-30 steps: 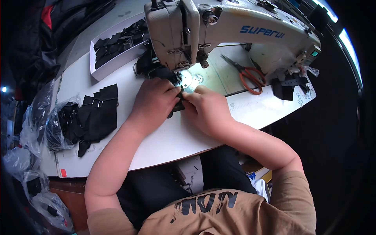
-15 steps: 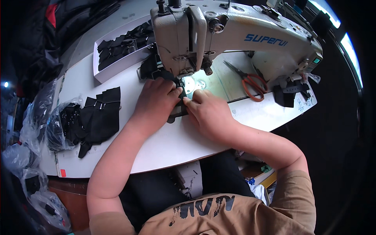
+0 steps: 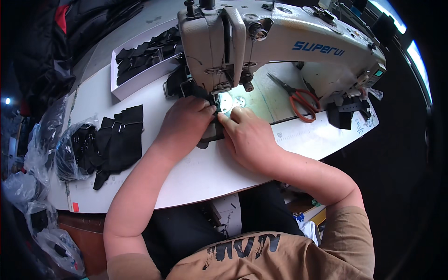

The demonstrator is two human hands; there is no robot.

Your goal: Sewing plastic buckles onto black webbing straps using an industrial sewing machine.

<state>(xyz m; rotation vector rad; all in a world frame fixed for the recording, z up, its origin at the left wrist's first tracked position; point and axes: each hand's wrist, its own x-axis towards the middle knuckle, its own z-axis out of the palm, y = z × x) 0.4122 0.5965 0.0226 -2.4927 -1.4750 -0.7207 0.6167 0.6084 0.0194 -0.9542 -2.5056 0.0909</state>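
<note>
A white sewing machine [image 3: 280,42] spans the table, its needle area lit. Just in front of the presser foot, my left hand [image 3: 190,119] is closed on a black strap [image 3: 213,132], thumb and fingers pinching it near the needle. Opposite it, my right hand [image 3: 247,133] pinches the strap's right edge, fingertips close to the left thumb. Part of the strap shows between and below both hands; what lies under the fingers is hidden. More black webbing with a metal buckle [image 3: 165,89] lies behind my left hand, beside the machine head.
A white box [image 3: 140,83] of black strap pieces stands at the back left. Black pieces with metal buckles [image 3: 122,137] lie at left next to clear plastic bags [image 3: 42,158]. Orange-handled scissors [image 3: 303,103] rest under the machine arm. Black scraps [image 3: 341,114] sit at right.
My hands stay at the needle and keep their pinch on the strap. The right fingertips have shifted very slightly; little else differs.
</note>
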